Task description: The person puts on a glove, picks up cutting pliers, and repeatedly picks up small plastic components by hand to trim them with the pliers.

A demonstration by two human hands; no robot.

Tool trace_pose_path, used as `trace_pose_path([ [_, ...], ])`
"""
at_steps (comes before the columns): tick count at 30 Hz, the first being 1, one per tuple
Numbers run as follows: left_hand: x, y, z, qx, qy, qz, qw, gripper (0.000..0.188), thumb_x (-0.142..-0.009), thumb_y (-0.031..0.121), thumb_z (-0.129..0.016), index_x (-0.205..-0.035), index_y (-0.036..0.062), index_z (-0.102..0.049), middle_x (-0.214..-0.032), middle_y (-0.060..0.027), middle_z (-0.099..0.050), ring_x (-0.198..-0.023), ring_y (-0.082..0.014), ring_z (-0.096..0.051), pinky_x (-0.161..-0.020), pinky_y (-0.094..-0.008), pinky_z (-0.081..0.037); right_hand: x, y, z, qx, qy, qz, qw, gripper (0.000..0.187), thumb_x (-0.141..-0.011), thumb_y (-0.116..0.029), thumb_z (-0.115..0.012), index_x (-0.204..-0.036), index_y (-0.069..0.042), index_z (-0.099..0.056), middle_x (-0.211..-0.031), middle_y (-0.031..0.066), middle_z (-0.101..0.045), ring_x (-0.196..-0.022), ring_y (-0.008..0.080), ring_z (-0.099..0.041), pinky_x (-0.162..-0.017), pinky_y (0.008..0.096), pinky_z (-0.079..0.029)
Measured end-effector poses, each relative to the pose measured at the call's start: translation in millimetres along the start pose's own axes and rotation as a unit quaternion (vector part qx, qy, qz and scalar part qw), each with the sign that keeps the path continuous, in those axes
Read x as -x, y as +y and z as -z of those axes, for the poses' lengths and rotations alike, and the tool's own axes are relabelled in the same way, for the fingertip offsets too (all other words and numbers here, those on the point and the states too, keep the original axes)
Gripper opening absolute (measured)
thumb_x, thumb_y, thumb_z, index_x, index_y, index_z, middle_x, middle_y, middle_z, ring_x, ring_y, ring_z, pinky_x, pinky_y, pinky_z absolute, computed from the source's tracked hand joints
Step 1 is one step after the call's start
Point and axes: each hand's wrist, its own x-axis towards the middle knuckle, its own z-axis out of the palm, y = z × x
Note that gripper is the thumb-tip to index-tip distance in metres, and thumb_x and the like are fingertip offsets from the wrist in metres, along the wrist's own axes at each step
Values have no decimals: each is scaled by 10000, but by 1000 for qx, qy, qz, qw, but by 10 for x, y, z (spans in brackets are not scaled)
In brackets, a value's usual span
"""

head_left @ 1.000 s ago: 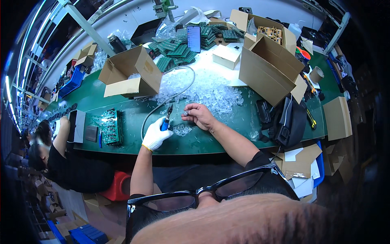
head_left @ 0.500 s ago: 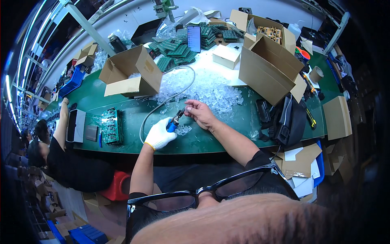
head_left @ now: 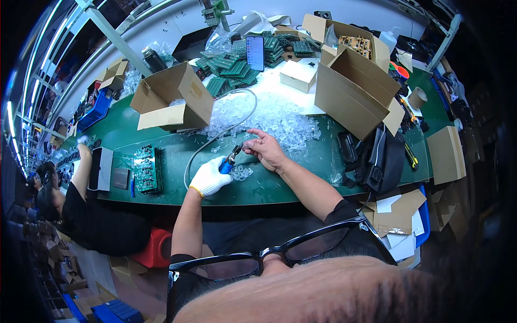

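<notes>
My left hand (head_left: 210,178), in a white knit glove, is closed around blue-handled nippers (head_left: 228,163) whose dark metal jaws point up toward my other hand. Bare, my right hand (head_left: 265,150) has its thumb and a finger pinched together right beside those jaws. What sits in that pinch is too small to make out. Beyond both hands spreads a heap of small clear plastic pieces (head_left: 285,121). A few more clear pieces (head_left: 241,173) lie next to the glove. From the heap a grey hose (head_left: 202,148) curves down toward my left wrist.
Open cardboard boxes stand left (head_left: 175,97) and right (head_left: 355,91) of the heap. Green circuit boards (head_left: 234,67) pile up behind it, with a phone (head_left: 255,54) propped there. More boards (head_left: 148,169) lie left. A black bag (head_left: 379,161) sits right. A co-worker's arm (head_left: 83,172) reaches in at left.
My hands stay nearly in place, the jaws still at my right fingertips. The right index finger looks slightly more raised. At left, the co-worker's hand has shifted a little.
</notes>
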Motion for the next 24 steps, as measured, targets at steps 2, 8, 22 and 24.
trace_pose_path([
  [2, 2, 66, 20, -4, -27, 12, 1000, 544, -780, 334, -778, -1231, 40, -698, -1062, -200, -742, -973, -360, -709, -931, -425, -553, 2, 0, 17, 11, 4, 2, 1000, 520, -1062, 4, -695, -1538, 11, -485, -1071, 124, -764, -928, 185, -766, -849, 287, -649],
  [8, 6, 3, 1, 1, -19, -1, 1000, 485, -785, 323, -772, -1169, 38, -690, -1010, -192, -721, -919, -352, -682, -902, -423, -548, 27, 1, -22, 28, 8, 1, 1000, 489, -1062, 3, -698, -1513, 5, -509, -1071, 131, -781, -934, 172, -771, -835, 273, -648],
  [22, -2, 34, 4, -14, -18, -4, 1000, 464, -793, 308, -768, -1169, 47, -695, -1009, -202, -724, -920, -366, -690, -890, -426, -548, -3, 14, 8, 30, 22, 19, 999, 457, -1054, 1, -713, -1473, 4, -531, -1073, 140, -785, -924, 176, -769, -855, 285, -639],
  [24, 1, 45, 6, -18, -22, 4, 1000, 470, -793, 305, -769, -1179, 48, -697, -1018, -205, -727, -929, -370, -695, -894, -426, -549, 2, -10, 13, 32, 18, 14, 999, 459, -1056, 2, -711, -1476, 5, -527, -1071, 137, -786, -922, 172, -769, -850, 280, -638],
])
